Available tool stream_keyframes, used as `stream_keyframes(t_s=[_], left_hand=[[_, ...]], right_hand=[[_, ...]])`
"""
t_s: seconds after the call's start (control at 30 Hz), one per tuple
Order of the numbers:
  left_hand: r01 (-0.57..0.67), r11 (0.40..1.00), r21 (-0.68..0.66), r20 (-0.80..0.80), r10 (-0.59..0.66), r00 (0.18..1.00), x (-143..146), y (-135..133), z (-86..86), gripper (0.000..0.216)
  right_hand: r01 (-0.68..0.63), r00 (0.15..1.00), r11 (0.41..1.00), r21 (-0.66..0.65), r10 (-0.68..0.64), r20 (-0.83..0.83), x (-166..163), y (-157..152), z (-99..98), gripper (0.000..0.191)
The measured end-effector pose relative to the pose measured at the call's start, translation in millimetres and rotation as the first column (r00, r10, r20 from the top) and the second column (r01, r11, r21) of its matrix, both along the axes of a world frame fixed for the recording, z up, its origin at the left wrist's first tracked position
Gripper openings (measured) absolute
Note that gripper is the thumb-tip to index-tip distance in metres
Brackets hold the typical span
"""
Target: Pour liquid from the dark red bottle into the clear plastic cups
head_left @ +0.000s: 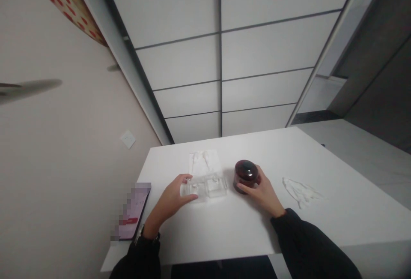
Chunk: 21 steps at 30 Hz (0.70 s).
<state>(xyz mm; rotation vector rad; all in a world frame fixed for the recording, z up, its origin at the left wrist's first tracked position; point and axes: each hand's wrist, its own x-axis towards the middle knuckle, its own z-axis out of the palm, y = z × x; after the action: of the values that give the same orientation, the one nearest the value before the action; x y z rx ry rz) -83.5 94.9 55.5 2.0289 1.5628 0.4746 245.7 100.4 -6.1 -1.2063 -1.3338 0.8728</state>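
I am watching through the head view; the hands are well apart, each busy. The left hand [173,197] grips the left end of a clear, two-part plastic case [216,186], thumb along the near edge, fingers at the far. The right hand [261,195] is wrapped round a dark red lidded jar [245,180], to the right of the case on the white table [221,236]. Step in hand, I judge: holding and placing these two. Any next move calls for a steady left grip and an upright jar (its top looks glossy, perhaps slippery). Beyond the case, a pale sheet [214,159]; right of the jar, a white tangle [302,191], maybe cord, too blurred for me to tell.
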Motion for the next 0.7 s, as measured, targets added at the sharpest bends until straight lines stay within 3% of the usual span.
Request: stream_keyframes(t_s=[0.27, 0.43, 0.5, 0.57, 0.7], left_hand=[[-0.075, 0.993, 0.085, 0.222, 0.055, 0.974, 16.8, -67.8, -33.4, 0.058], [-0.128, 0.956, 0.262, 0.219, 0.070, 0.973, 35.5, -93.9, -50.1, 0.072], [-0.146, 0.917, 0.371, 0.236, 0.059, 0.970, 39.8, -98.4, -44.2, 0.068], [-0.101, 0.898, 0.429, 0.255, -0.013, 0.967, 45.9, -99.8, -26.8, 0.055], [0.207, 0.913, 0.351, 0.299, -0.319, 0.900, 71.0, -94.5, 30.2, 0.048]], right_hand=[[-0.048, 0.995, 0.994, -0.094, 0.038, -0.096, 15.3, -38.3, -28.7, 0.078], [-0.117, 0.950, 0.993, 0.013, 0.116, -0.289, 15.2, -65.2, -52.0, 0.082], [-0.087, 0.963, 0.996, 0.036, 0.093, -0.254, 18.5, -71.2, -59.4, 0.080], [-0.041, 0.987, 0.998, 0.048, 0.048, -0.156, 23.8, -75.1, -60.1, 0.077], [-0.179, 0.983, 0.982, 0.055, 0.181, -0.040, 24.2, -83.9, -32.5, 0.083]])
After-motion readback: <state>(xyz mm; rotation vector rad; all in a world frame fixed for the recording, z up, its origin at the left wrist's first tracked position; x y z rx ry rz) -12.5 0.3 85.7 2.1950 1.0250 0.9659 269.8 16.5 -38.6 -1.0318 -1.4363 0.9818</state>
